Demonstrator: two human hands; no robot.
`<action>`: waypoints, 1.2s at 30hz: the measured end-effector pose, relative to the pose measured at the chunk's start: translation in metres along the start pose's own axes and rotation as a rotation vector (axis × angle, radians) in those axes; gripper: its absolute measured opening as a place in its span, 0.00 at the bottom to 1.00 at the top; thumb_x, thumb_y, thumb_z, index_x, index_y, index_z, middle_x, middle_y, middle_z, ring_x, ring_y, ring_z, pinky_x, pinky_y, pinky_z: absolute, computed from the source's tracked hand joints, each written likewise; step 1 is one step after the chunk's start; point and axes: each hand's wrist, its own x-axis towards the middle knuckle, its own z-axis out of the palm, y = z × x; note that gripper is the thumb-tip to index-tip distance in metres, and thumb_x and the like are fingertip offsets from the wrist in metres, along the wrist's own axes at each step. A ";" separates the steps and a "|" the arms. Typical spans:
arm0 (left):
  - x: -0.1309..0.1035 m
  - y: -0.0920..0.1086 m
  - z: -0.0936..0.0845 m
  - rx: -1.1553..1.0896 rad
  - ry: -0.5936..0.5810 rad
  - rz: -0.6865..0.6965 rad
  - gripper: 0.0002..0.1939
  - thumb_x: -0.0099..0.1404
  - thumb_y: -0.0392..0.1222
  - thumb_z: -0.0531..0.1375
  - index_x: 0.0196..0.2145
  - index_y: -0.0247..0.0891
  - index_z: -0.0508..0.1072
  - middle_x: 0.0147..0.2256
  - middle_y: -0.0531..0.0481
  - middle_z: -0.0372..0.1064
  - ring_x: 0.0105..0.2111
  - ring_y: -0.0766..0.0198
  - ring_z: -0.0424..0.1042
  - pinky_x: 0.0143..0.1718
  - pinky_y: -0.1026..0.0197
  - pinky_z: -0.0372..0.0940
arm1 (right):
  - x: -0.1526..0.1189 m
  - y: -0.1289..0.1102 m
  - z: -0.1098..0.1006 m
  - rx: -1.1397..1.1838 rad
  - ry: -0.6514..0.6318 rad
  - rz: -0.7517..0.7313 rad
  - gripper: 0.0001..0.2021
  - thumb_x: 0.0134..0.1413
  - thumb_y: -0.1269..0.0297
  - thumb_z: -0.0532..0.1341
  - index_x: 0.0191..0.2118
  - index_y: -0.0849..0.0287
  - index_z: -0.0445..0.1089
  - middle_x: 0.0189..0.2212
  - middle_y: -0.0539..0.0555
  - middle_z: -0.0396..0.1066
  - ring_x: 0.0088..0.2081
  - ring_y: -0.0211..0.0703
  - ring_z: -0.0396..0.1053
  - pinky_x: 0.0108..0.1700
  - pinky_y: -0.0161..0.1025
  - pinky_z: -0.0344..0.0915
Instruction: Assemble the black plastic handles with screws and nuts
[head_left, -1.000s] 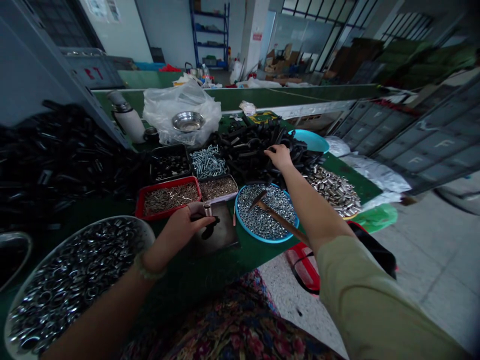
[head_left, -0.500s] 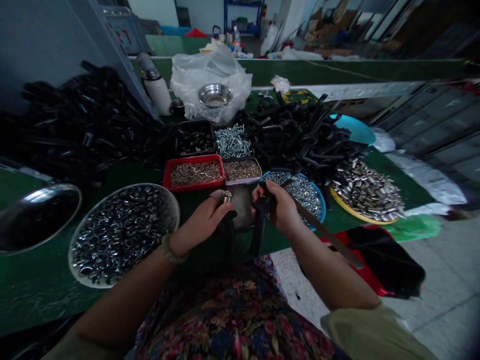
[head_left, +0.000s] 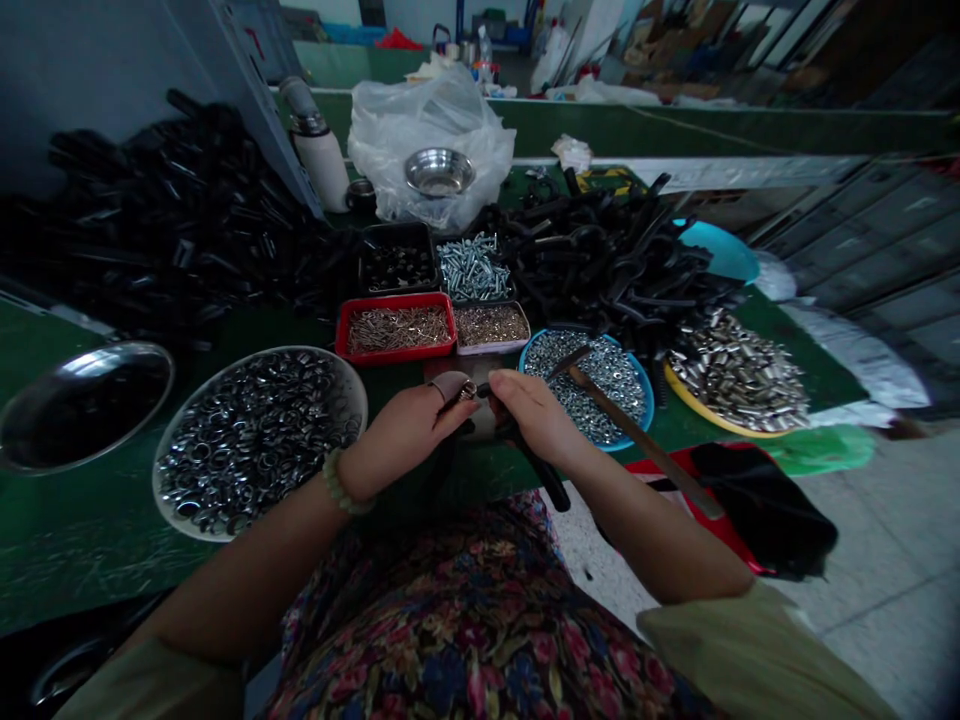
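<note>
Near the middle of the bench, my left hand (head_left: 409, 430) is closed round a small shiny metal ring part (head_left: 466, 391). My right hand (head_left: 534, 415) grips a black handle-like part (head_left: 551, 482), whose lower end sticks out below the palm towards me. The tip of the black part meets the metal part between both hands. Under them lies a grey metal plate (head_left: 487, 425), largely covered by the fingers. A hammer (head_left: 637, 432) with a wooden handle rests just right of my right hand, its head over the blue basin of nuts (head_left: 651, 395).
A white basin of metal rings (head_left: 156, 480) sits left. Behind my hands are a red tray of pins (head_left: 341, 330) and a tray of screws (head_left: 474, 268). Black parts (head_left: 600, 255) are heaped behind; a yellow basin (head_left: 697, 410) of metal sleeves stands right.
My two hands have come together. The black part in my right hand has tilted, its lower end swinging right, and its top now meets the metal part. The view has shifted slightly.
</note>
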 end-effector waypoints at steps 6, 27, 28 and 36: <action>0.000 -0.006 -0.002 0.242 -0.101 -0.008 0.20 0.69 0.54 0.47 0.42 0.37 0.70 0.32 0.44 0.73 0.33 0.54 0.74 0.35 0.58 0.63 | 0.004 -0.012 -0.008 -0.172 -0.155 0.000 0.22 0.62 0.50 0.49 0.23 0.58 0.61 0.20 0.47 0.59 0.25 0.36 0.58 0.28 0.35 0.50; -0.007 -0.003 0.039 -0.050 0.069 -0.104 0.16 0.69 0.48 0.49 0.43 0.35 0.70 0.37 0.42 0.73 0.39 0.55 0.73 0.43 0.56 0.64 | -0.011 0.024 0.033 0.034 0.186 -0.025 0.22 0.61 0.45 0.48 0.23 0.56 0.56 0.22 0.47 0.56 0.27 0.37 0.57 0.31 0.36 0.55; -0.009 -0.005 0.035 -0.084 0.075 -0.107 0.15 0.69 0.48 0.50 0.45 0.36 0.69 0.38 0.43 0.72 0.40 0.55 0.73 0.44 0.56 0.65 | -0.004 0.028 0.028 0.032 0.129 -0.032 0.23 0.61 0.43 0.47 0.24 0.56 0.57 0.23 0.47 0.58 0.28 0.38 0.58 0.31 0.36 0.56; -0.008 -0.016 0.011 0.258 0.205 0.083 0.19 0.65 0.36 0.55 0.54 0.40 0.63 0.47 0.43 0.67 0.48 0.55 0.67 0.51 0.54 0.63 | 0.140 0.033 0.008 -0.937 -0.095 -0.317 0.16 0.62 0.55 0.53 0.40 0.62 0.71 0.44 0.62 0.71 0.48 0.51 0.62 0.49 0.46 0.56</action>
